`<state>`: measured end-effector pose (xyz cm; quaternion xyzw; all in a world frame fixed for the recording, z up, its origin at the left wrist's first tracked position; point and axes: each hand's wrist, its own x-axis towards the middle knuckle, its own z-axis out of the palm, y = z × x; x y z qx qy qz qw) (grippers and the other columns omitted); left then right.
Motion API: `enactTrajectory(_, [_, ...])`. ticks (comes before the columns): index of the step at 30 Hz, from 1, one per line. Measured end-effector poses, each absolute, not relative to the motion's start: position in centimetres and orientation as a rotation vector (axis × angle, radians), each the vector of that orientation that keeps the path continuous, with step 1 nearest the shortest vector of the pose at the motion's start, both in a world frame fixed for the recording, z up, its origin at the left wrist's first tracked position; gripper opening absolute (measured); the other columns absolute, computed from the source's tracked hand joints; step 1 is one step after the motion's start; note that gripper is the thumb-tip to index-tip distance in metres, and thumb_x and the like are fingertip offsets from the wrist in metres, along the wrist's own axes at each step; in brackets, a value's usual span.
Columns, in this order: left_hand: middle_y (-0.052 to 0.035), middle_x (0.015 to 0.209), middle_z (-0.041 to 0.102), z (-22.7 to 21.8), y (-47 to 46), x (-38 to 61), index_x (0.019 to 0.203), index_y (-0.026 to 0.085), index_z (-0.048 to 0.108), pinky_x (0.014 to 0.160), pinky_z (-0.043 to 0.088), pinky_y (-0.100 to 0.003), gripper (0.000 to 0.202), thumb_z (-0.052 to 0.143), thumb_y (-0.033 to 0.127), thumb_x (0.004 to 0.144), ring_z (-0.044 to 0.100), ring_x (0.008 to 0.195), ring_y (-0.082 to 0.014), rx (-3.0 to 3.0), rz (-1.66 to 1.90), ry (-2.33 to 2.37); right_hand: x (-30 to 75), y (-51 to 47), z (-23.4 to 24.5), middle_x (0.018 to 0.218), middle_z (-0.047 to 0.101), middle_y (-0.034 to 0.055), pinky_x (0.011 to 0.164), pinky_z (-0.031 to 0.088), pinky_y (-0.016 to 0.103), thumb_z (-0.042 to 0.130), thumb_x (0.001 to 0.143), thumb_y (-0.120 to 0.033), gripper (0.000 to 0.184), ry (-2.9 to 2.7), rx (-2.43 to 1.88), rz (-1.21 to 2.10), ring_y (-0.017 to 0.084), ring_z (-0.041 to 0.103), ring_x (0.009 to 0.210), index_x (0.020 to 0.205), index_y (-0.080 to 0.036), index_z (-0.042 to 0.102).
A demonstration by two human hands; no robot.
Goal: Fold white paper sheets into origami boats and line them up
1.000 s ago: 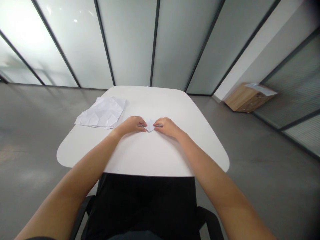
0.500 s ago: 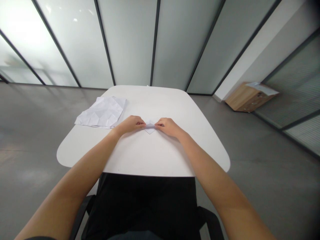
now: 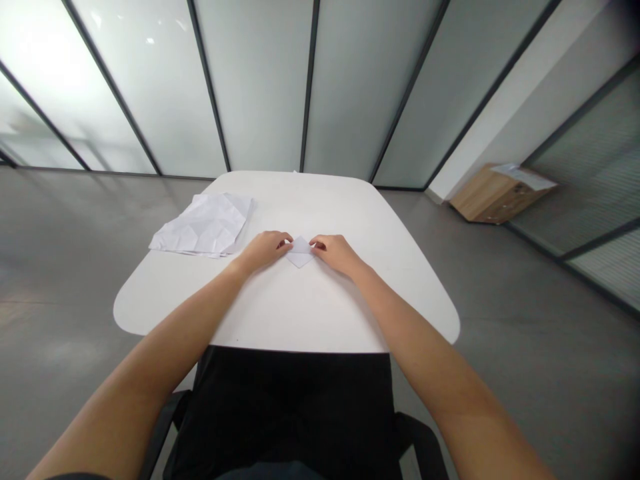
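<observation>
A small paper piece folded into a white diamond lies on the white table, near its middle. My left hand sits at the diamond's left corner, and my right hand at its right corner. Fingertips of both hands press on the paper and seem to pinch it lightly. The diamond's top and bottom points show between my hands. To the left, a stack of creased white paper sheets lies apart from my left hand.
The rounded table edge runs close in front of me, above my black-clad lap and a black chair. Grey floor surrounds the table. A wood-patterned box with paper on top stands far right by frosted glass walls.
My hands have drawn slightly apart and shifted their fingers on the paper. More of the diamond's upper part now shows between them.
</observation>
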<state>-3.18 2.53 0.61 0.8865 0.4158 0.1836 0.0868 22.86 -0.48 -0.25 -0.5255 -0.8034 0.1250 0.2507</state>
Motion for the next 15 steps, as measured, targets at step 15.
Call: enactTrajectory(15, [-0.0062, 0.105, 0.078, 0.7, 2.24, -3.1, 0.129, 0.025, 0.078, 0.086, 0.052, -0.03, 0.034, 0.06, 0.035, 0.102, 0.07, 0.087, -0.0207, 2.642, 0.58, 1.23, 22.46, -1.17, 0.39, 0.103, 0.079, 0.0041, 0.087, 0.049, 0.028, 0.066, 0.103, -0.022, 0.034, -2.309, -1.431, 0.231, 0.019, 0.071, 0.092, 0.133, -0.03, 0.079])
